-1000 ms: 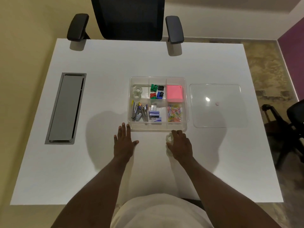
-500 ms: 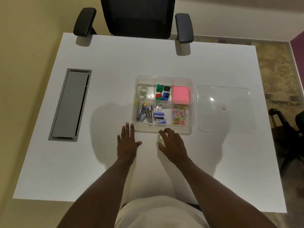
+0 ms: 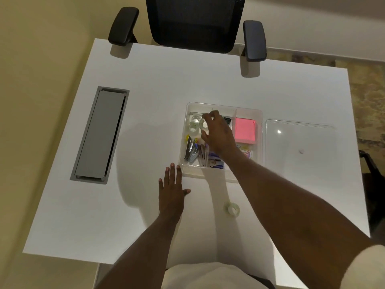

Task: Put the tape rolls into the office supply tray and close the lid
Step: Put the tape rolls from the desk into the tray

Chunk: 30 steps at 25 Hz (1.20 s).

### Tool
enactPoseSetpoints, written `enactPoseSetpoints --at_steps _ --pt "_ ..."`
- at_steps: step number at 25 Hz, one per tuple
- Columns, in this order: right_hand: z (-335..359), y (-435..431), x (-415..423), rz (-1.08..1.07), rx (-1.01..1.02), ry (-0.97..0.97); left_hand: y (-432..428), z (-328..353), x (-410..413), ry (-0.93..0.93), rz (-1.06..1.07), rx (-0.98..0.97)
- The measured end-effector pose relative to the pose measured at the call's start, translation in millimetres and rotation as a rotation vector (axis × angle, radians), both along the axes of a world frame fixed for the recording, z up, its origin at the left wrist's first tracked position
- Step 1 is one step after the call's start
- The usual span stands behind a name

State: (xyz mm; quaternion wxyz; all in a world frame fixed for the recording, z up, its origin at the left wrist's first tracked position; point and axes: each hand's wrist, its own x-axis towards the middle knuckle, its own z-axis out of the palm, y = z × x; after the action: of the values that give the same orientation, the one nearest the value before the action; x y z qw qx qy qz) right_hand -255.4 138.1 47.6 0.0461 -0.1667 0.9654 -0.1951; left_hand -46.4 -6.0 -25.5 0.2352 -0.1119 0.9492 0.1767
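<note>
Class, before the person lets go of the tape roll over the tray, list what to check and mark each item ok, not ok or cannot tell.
1. Right hand holds a tape roll in its fingers: ok.
2. Roll is over the tray's far-left compartment, where other rolls lie: ok.
3. Room left for it there: cannot tell.
4. All rolls off the table: not ok, one roll remains.
5. Lid lies clear, right of the tray: ok.
6. Left hand flat, out of the way: ok.

White rectangular desk (image 3: 145,80); clear plastic compartment tray (image 3: 224,106) right of centre; flat clear plastic lid (image 3: 300,142) just right of it; clear tape roll (image 3: 231,209) near side; left hand (image 3: 170,195) flat beside tray; grey metal cable hatch (image 3: 100,134) far left.
</note>
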Motion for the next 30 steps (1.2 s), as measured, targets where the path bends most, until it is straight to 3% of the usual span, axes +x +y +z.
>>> enactPoseSetpoints --at_steps 6,11,20,30 --pt "-13 -19 -56 0.091 0.363 -0.019 1 -5 -3 -0.039 0.0 -0.021" --pt "-23 -34 -63 0.144 0.496 0.019 2 -7 -4 -0.07 0.002 -0.023" --pt "-13 -20 -44 0.109 0.423 0.077 2 -3 -6 -0.081 -0.014 -0.032" --pt "-3 11 71 0.118 0.32 0.095 4 12 -9 -0.084 -0.05 -0.08"
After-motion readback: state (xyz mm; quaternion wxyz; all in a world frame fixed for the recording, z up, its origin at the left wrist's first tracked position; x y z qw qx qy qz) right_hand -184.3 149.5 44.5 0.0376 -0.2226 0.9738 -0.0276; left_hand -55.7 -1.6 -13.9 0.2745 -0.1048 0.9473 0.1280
